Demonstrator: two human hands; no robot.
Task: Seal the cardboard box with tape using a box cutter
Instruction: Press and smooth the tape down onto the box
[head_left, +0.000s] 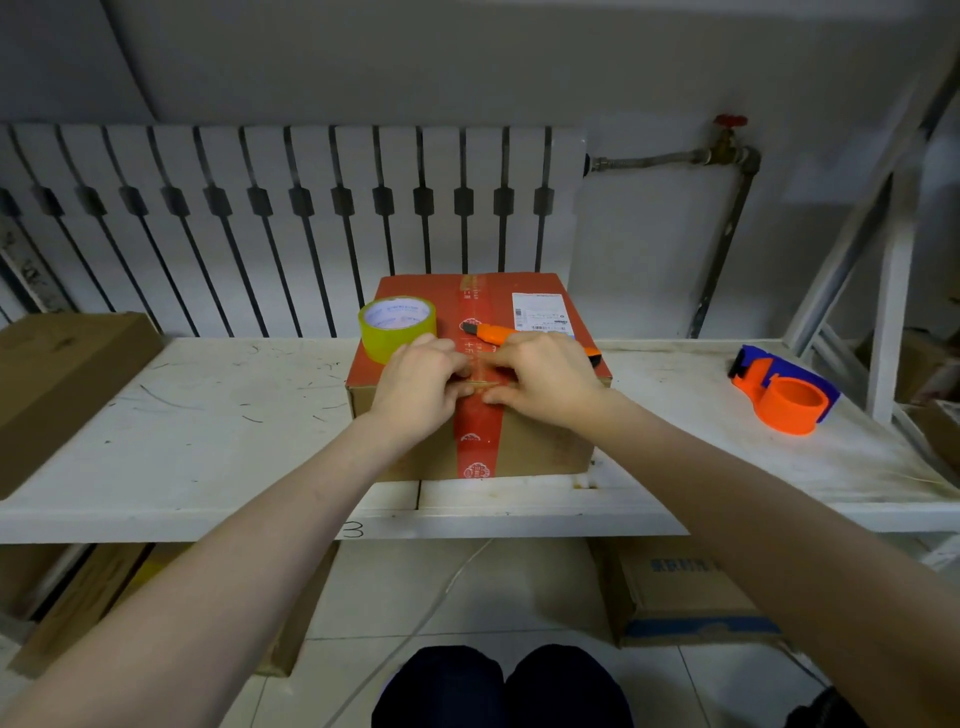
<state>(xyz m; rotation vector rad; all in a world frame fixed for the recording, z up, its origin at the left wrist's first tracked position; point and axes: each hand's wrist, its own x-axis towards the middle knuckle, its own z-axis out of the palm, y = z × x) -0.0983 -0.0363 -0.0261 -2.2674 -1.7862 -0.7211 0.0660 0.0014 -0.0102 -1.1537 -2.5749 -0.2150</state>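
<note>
Hands: left hand (420, 387) and right hand (543, 382), palms down, fingertips pinching a tape strip (480, 383) at the cardboard box (540, 447) front edge.
Beyond left hand: tape roll (397, 328).
Beyond right hand: box cutter (498, 332).

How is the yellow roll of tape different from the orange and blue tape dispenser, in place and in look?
The yellow tape roll stands on top of the cardboard box, close to the left hand; the tape dispenser lies on the white shelf, far to the right, away from both hands. The roll is a bare ring with a white core; the dispenser is an orange frame with blue parts and seems to carry no tape. Neither one is held.
</note>
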